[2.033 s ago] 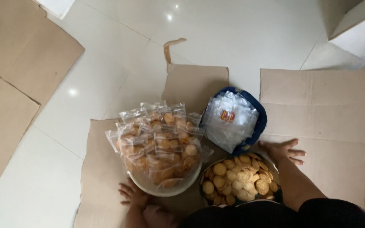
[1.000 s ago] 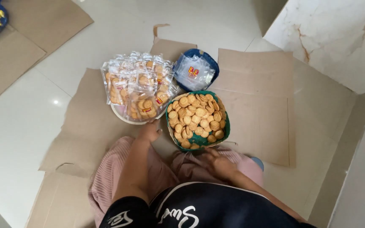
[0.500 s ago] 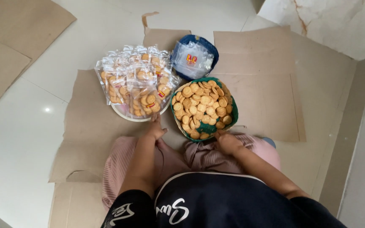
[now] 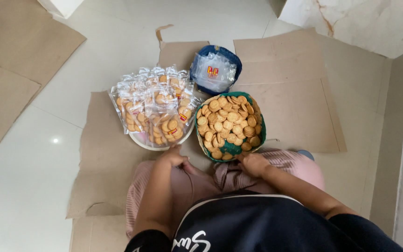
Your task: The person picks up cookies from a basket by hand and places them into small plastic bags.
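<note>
A green basket (image 4: 261, 127) heaped with round golden biscuits sits on cardboard in front of my knees. Left of it, a white plate (image 4: 138, 142) carries several clear bags packed with the same biscuits. Behind them stands a blue bowl (image 4: 234, 60) of empty clear bags. My left hand (image 4: 173, 157) rests on my pink-clad knee, close to the plate's near rim, fingers curled with nothing seen in them. My right hand (image 4: 253, 164) lies at the basket's near edge with its fingers bent; I cannot make out whether it grips the rim.
Flattened cardboard sheets (image 4: 299, 98) cover the white tiled floor (image 4: 38, 154) under the dishes and to the right. More cardboard (image 4: 10, 60) lies at the far left. A white marble slab (image 4: 364, 23) stands at the top right, and a wall runs along the right side.
The view has shifted so the dishes sit more central. Both hands have stayed on my knees near the plate and basket; earlier they reached further forward beside the dishes.
</note>
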